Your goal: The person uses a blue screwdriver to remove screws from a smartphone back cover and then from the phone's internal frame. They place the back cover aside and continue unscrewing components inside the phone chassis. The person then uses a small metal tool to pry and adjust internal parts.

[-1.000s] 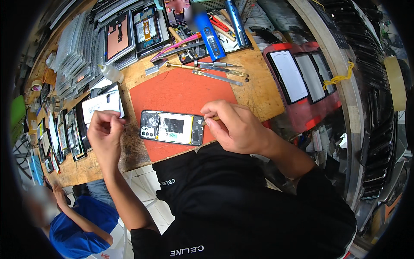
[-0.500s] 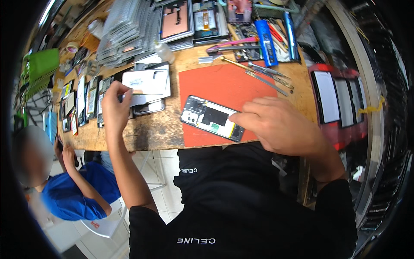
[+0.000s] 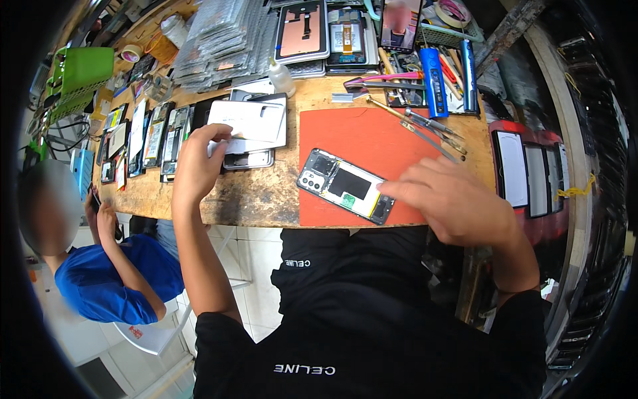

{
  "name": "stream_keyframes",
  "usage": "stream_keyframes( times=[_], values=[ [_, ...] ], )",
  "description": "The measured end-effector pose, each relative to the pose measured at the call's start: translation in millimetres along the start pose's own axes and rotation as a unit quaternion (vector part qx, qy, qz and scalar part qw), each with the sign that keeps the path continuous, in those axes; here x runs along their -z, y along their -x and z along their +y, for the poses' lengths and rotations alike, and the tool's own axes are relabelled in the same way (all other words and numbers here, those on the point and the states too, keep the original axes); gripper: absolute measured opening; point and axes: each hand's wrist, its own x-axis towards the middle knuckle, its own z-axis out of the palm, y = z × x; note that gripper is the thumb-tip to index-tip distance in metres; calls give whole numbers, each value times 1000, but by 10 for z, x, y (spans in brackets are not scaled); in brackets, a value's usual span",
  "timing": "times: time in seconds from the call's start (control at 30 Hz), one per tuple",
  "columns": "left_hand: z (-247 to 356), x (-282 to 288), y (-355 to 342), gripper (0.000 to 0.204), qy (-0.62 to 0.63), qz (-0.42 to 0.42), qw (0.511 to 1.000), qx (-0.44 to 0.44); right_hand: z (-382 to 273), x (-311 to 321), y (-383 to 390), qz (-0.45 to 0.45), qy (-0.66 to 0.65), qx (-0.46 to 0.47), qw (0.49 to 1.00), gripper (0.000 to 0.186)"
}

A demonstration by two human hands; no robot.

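At the far left, a co-worker in a blue short-sleeved shirt sits by the bench. On the wooden bench beside them, a row of opened phones with bare inner parts stretches toward your left hand. Your left hand is raised over the bench, its fingers curled and the thumb close to the index fingertip, so the grip is narrow; you cannot tell from this view whether anything thin sits between them. Those fingertips overlap the edge of a white flat panel with a dark cutout, and whether they touch it is unclear. A white plastic squeeze bottle stands just behind that panel.

Next comes your flat orange-red work mat, and on its near part lies the dark-framed phone with its back off. It lies slanted, camera end to the left and farther from you, the other end near the bench's front edge. You see three round lenses in a pale block, a black rectangle on a white area, a small green patch and a thin yellow strip near the right end.

Your right hand reaches over that end, index fingertip at the phone; the thumb is hidden, so you cannot tell how wide the grip is or whether it holds anything. Behind it lie slim metal hand tools.
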Motion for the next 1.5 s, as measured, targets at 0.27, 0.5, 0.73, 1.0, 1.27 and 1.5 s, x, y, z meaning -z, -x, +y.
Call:
stream_keyframes(
  times=[0.27, 0.5, 0.73, 1.0, 1.27, 1.5],
  values=[
    [1048, -561, 327, 8, 146, -58, 984, -79, -69, -95, 116, 46, -10, -46, 998, 43],
    [1718, -983, 417, 11, 169, -127, 965, -157, -67, -189, 69, 93, -39, -13, 995, 47],
    [1801, -1061, 401, 16, 141, -138, 965, -171, -37, -438, 15, 188, -80, -16, 979, 33],
    [1807, -1067, 475, 21, 176, -128, 966, -137, -30, -550, -41, 261, -72, -8, 963, 34],
    [1856, -1183, 485, 20, 166, -79, 972, -149, -37, -500, 34, 223, -248, -108, 937, 34],
    [1909, -1195, 461, 17, 119, -80, 976, -163, 74, -546, 107, 253, -389, -167, 870, 28]
  ],
)
